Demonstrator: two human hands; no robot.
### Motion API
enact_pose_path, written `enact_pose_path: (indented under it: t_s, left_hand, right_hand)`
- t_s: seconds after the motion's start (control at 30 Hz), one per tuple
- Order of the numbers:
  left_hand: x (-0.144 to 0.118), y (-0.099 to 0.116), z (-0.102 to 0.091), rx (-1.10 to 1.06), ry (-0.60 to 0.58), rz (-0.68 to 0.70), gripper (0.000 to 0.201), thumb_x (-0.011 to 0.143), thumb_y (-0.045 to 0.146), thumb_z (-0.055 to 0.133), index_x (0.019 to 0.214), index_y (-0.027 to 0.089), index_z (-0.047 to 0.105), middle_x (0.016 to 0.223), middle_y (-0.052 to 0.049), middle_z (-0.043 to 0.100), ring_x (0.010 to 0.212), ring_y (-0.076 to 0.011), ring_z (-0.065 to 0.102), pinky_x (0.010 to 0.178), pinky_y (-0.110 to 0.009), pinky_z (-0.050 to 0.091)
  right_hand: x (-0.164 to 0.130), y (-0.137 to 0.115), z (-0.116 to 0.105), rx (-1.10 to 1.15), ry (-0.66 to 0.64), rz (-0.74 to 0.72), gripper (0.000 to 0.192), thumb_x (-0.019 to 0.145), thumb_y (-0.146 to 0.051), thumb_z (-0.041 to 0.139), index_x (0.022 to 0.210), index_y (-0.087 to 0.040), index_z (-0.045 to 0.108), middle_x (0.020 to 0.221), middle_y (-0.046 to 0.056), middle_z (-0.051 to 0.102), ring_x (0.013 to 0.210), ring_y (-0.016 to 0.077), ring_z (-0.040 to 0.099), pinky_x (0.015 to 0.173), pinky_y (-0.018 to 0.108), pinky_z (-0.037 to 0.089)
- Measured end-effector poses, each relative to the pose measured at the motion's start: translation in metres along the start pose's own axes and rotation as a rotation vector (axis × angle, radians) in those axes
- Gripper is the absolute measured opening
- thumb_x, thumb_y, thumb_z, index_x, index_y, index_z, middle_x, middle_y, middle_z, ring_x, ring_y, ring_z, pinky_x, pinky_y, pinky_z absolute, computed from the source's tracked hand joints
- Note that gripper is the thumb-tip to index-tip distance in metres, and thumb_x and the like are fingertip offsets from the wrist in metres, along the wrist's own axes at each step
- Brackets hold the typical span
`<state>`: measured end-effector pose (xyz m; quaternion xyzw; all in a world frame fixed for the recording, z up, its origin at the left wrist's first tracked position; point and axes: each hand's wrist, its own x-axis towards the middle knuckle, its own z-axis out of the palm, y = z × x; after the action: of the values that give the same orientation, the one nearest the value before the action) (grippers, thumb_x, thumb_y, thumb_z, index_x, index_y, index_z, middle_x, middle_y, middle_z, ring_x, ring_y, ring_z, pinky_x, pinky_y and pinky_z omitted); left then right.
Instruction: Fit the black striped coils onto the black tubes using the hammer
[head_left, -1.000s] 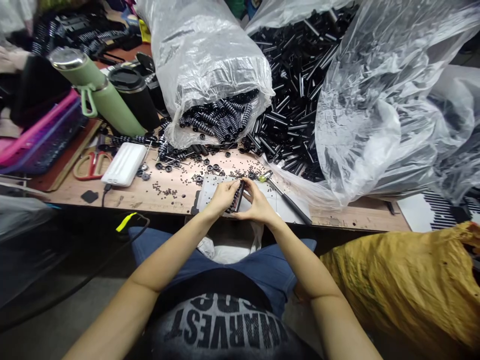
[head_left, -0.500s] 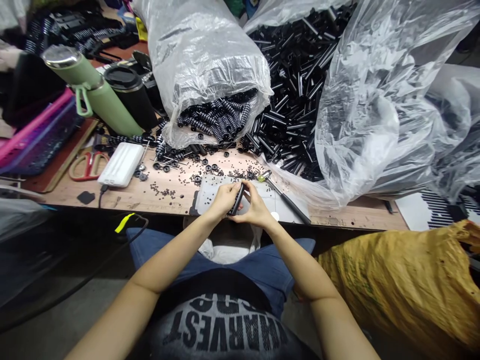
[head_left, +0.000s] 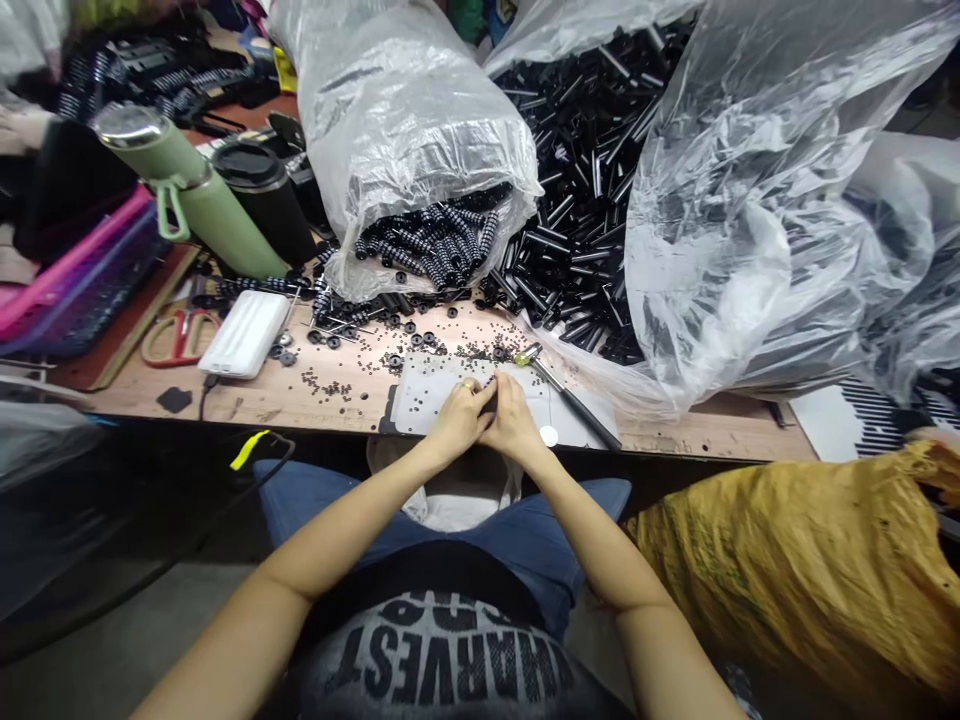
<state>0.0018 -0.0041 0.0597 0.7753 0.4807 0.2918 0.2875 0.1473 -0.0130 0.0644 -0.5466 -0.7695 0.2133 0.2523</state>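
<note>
Closest in, beside the lap at the right: a crumpled yellow sack, contents hidden.

At the near edge of the table, met knuckle to knuckle: left hand and right hand. Both grips clenched, fingertips pinched on a small dark part that showed only as a sliver between them, just above a pale perforated mat. Could not tell its exact shape.

Judged from that pinch: best done low over the mat, wrists braced on the table edge, pressure squeezed straight along the part and not across it, so that nothing tiny sprang off into the lap. Worth gripping with the fingertip pads only, leaving the joint between the pieces open to view.

Just right of the hands, lying aslant: a slim tool with a yellow-green tip, and beside it a small white disc. Beyond the mat, strewn loose on the wood: tiny black beads and black washers. Further left, a white power bank and red-handled scissors.

Further back, tipped on its side with its mouth toward the hands: a clear plastic bag, spilling striped black cylinders onto the table. To its right, a larger clear bag, heaped with plain black tubes. At the far left, leaning: a green flask touching a black lidded mug, both closed, and a pink basket, contents unclear
</note>
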Motion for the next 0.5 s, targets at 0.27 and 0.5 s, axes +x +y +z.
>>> enact_pose_path:
  t_s: [0.27,0.5]
  left_hand:
    - [-0.007,-0.014,-0.01,0.378,-0.081,0.295,0.041,0.089,0.008,0.04,0.126,0.017,0.057,0.11,-0.015,0.063,0.101,-0.0258,0.056,0.089,-0.046,0.038]
    - [-0.014,-0.013,-0.008,0.384,-0.049,0.286,0.042,0.092,0.01,0.036,0.13,0.02,0.054,0.114,-0.015,0.065,0.111,-0.0278,0.054,0.096,-0.051,0.031]
  right_hand:
    - [-0.024,0.053,-0.071,-0.478,0.145,0.481,0.029,0.093,-0.039,0.045,0.091,-0.014,0.057,0.091,0.018,0.061,0.094,0.0322,0.056,0.08,0.044,0.043]
    - [-0.079,0.011,-0.062,-0.286,0.042,0.424,0.039,0.1,-0.04,0.021,0.087,-0.02,0.052,0.064,0.004,0.057,0.057,0.0199,0.057,0.056,0.028,0.034]
